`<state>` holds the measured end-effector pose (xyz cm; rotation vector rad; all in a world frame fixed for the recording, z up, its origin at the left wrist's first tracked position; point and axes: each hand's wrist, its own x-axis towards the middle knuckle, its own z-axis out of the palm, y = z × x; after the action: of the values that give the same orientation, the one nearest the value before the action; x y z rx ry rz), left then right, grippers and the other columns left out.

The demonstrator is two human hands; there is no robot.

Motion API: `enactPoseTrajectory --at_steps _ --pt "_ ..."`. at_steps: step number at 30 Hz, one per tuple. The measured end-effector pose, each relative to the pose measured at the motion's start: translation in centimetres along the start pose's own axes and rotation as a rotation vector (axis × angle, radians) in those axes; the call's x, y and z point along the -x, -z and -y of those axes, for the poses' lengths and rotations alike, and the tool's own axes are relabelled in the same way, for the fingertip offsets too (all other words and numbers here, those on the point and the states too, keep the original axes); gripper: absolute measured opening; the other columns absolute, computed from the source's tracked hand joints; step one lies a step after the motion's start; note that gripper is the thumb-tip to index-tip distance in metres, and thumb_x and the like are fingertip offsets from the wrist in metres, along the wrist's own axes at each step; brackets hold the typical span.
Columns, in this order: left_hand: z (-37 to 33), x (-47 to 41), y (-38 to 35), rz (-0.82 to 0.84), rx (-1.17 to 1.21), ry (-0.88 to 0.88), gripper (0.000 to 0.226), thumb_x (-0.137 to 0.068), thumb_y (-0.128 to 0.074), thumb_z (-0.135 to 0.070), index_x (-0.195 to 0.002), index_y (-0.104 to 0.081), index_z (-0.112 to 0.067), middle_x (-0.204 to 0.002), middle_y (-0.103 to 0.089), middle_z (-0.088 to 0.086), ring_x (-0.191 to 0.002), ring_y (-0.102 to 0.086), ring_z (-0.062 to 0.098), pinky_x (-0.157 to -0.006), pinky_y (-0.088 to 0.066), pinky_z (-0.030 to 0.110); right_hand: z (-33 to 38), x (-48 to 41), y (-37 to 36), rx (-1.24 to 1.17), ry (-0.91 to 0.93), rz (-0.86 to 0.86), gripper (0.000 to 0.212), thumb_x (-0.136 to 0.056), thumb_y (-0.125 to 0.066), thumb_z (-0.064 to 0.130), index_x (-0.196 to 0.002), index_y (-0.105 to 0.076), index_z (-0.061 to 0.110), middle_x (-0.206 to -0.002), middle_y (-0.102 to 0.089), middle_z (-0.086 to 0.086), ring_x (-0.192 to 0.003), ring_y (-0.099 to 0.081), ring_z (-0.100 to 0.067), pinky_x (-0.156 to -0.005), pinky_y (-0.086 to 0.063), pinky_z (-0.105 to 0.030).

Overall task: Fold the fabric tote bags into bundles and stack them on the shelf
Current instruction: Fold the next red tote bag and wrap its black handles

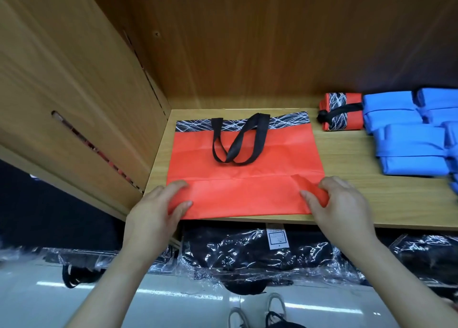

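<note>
Pinching the red tote (244,151) by both near corners, left hand (158,208) and right hand (344,204), you're starting its fold; one red bundle (340,111) and several blue bundles (406,139) are already stacked.

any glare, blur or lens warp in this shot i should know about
Head view: the orange tote bag is sharp and evenly lit; glare speckles the plastic-wrapped packs below the shelf, and light streaks reflect off the floor; the blue bundles soften toward the right edge; the wide lens slants the side panel.
</note>
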<state>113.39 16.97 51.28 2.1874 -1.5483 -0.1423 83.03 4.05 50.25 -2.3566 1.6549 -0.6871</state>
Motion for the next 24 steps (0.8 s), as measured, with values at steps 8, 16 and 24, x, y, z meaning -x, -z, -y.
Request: enactPoseTrajectory --at_steps 8,16,24 --pt "0.9 -0.6 -1.1 0.157 -0.386 -0.355 0.045 -0.097 -0.038 -0.031 -0.142 -0.044 -0.026 -0.156 -0.032 -0.001 -0.144 -0.026 0.022 -0.109 -0.034 0.052 1.2 0.0 -0.1 0.297 0.309 0.13 0.064 -0.074 -0.051 0.001 -0.134 -0.053 0.022 -0.143 -0.05 -0.005 -0.13 -0.05 -0.025 -0.106 -0.022 -0.048" --pt "2.3 0.0 0.0 0.356 -0.295 -0.418 0.082 -0.083 -0.068 -0.034 -0.152 -0.024 -0.029 -0.157 -0.024 -0.01 -0.143 -0.027 0.01 -0.114 -0.033 0.041 -1.1 0.6 1.0 0.278 0.488 0.551 0.081 -0.09 -0.017 0.075 -0.153 -0.013 0.026 -0.158 -0.006 0.011 -0.147 -0.008 -0.01 -0.121 -0.008 -0.031" --pt "3.4 0.1 1.2 0.27 0.077 -0.407 0.07 -0.076 -0.076 0.002 -0.13 -0.055 -0.037 -0.135 -0.054 -0.019 -0.13 -0.047 0.002 -0.113 -0.027 0.018 -3.0 0.3 3.4 -0.091 0.466 0.599 0.064 -0.088 -0.067 0.016 -0.141 -0.039 0.04 -0.146 -0.032 0.027 -0.137 -0.014 0.017 -0.113 -0.009 -0.007"
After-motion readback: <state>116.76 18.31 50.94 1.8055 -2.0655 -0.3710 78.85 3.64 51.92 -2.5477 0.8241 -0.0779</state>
